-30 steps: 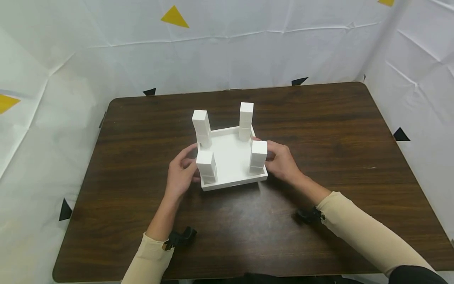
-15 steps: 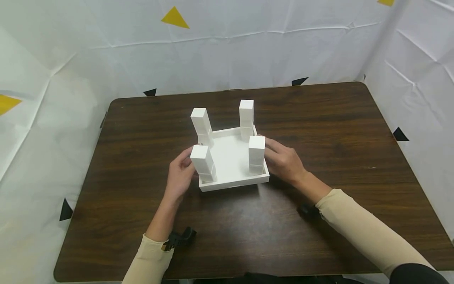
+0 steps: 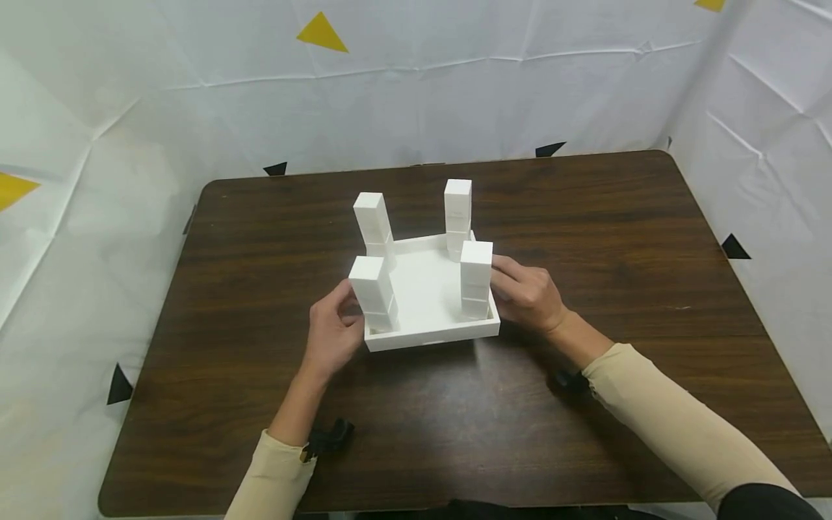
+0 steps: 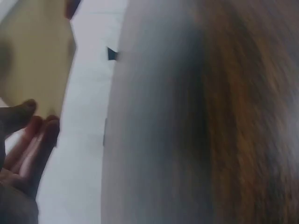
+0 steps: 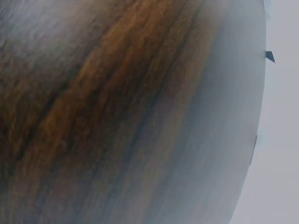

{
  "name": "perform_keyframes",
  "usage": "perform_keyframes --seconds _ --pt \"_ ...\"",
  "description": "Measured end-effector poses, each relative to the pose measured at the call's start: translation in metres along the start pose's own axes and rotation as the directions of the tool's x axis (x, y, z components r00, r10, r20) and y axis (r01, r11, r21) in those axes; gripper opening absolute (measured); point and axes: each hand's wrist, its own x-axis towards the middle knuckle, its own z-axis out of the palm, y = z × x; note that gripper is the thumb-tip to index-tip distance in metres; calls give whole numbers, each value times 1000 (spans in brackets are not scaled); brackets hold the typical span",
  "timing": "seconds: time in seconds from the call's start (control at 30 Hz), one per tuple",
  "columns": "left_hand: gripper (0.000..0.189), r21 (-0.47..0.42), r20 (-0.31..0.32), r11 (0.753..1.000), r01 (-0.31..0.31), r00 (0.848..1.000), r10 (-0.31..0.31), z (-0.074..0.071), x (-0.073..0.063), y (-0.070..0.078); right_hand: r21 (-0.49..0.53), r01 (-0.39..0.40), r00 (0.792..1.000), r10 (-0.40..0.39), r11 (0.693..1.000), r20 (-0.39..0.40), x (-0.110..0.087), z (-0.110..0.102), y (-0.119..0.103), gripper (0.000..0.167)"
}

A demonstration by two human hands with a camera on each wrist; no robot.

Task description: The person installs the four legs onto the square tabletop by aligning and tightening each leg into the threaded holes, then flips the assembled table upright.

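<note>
A white square base with a low rim and a square post rising at each corner, like an upturned toy table (image 3: 422,289), is held off the wooden tabletop in the head view. My left hand (image 3: 330,328) grips its left side between thumb and fingers. On the opposite side my right hand (image 3: 529,292) holds the edge, its fingertips partly hidden behind the near right post. From below, the left wrist view shows the flat underside of the toy table (image 4: 42,56) with my left hand's fingers (image 4: 42,149) at its edge. Neither hand appears in the right wrist view.
The dark wooden table (image 3: 617,253) extends on all sides, with rounded corners. White sheeting (image 3: 416,108) with yellow and black triangles encloses its back and sides. A dark wrist-worn device (image 3: 331,437) sits on the left forearm.
The upturned toy table looks larger and its post tops stand higher in view, so it has risen a little. It has also shifted slightly right, both hands moving with it.
</note>
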Motion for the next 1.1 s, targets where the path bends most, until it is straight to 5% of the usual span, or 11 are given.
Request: perform_keyframes --seconds 0.07,0.23,0.5,0.6,0.77,1.1 --pt "40 133 -38 985 -113 992 119 0 -1 -4 6 5 1000 -5 1000 -6 0 0 1 21" --pt "38 371 -43 867 -332 927 373 -4 0 -10 16 9 1000 -8 1000 -30 1 -2 1 21" --pt "35 413 -8 749 -518 821 572 -10 1 -6 46 3 998 0 999 -57 6 -6 0 18" --pt "31 419 -7 722 -550 793 609 -11 2 -3 60 0 999 3 998 -41 9 -8 0 18" --pt "29 416 -2 709 -570 779 627 -12 1 0 77 0 1000 0 997 -4 12 -12 0 25" --pt "38 402 15 754 -520 827 562 -13 4 4 106 -63 996 56 992 69 16 -19 -2 45"
